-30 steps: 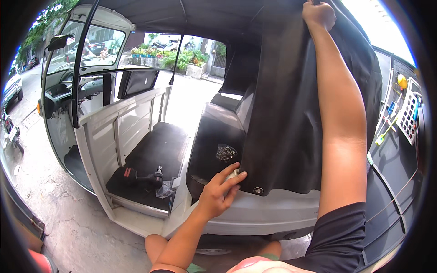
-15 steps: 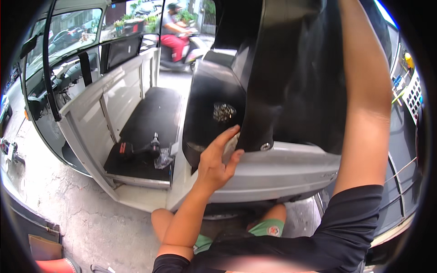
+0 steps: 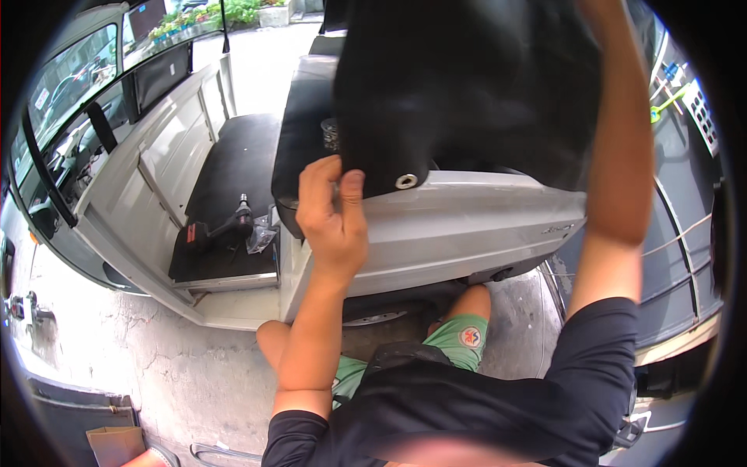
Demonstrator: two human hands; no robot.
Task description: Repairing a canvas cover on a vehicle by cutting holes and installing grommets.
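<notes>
A black vinyl-like cover sheet (image 3: 467,93) hangs in front of me, with a metal eyelet (image 3: 406,181) near its lower corner. My left hand (image 3: 333,214) is closed at the sheet's lower left edge, its thumb on the near side and its fingers curled round the edge. My right arm reaches up along the sheet's right side. Only part of my right hand (image 3: 599,9) shows at the top edge, blurred, so its fingers cannot be made out. Just beyond my left hand, a heap of small shiny metal pieces (image 3: 330,134) lies partly hidden on a black seat (image 3: 299,117).
A black power drill (image 3: 226,232) and a small clear plastic bag (image 3: 261,238) lie on the vehicle's black floor mat (image 3: 241,163). Below the sheet runs a silver-white body panel (image 3: 459,222). A brown cardboard piece (image 3: 115,445) is at lower left.
My left hand has gone from spread fingers to closed at the sheet's edge. The sheet's lower corner appears farther left and higher in view. The passing scooter rider is gone.
</notes>
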